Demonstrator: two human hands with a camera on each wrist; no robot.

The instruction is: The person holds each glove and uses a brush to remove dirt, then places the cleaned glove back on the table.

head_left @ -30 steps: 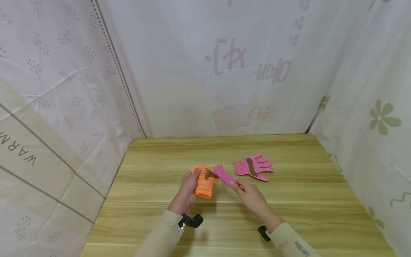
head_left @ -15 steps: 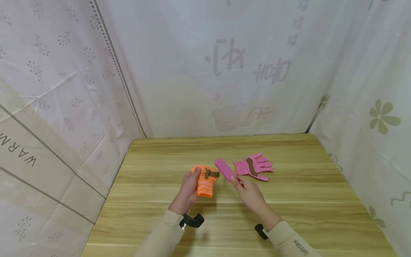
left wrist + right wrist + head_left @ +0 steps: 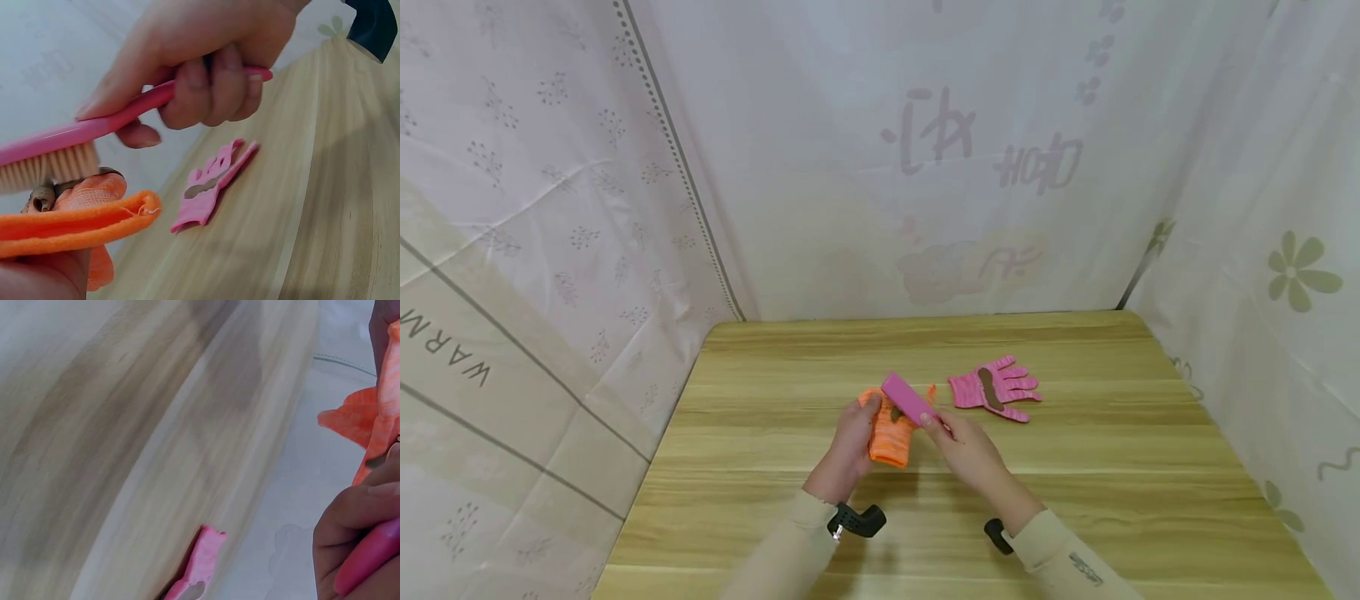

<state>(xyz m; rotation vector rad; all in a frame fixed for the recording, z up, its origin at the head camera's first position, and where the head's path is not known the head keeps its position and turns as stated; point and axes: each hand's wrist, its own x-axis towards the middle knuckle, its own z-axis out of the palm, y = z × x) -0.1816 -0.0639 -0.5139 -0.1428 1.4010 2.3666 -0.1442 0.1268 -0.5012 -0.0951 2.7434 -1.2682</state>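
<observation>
My left hand [image 3: 852, 437] grips an orange knit glove [image 3: 891, 439] by its side, thumb on top, cuff toward me. A brown patch [image 3: 897, 413] on the glove is mostly covered by the brush in the head view. In my right hand [image 3: 967, 450] is the handle of a pink brush [image 3: 904, 397], held over the glove. Seen from the left wrist, the brush's pale bristles [image 3: 59, 165] point down onto the brown material on the glove, seemingly touching it. The right hand's fingers [image 3: 209, 87] curl round the handle, with the thumb along its back.
A pink knit glove [image 3: 1011, 385] with a brown patch across it lies flat on the wooden table [image 3: 760, 400], right of the hands. Patterned curtains [image 3: 865, 200] hang behind the table and at both sides.
The brush first drew off the orange glove to the upper right, then came back left over its brown patch. The left hand has shifted slightly right with the glove.
</observation>
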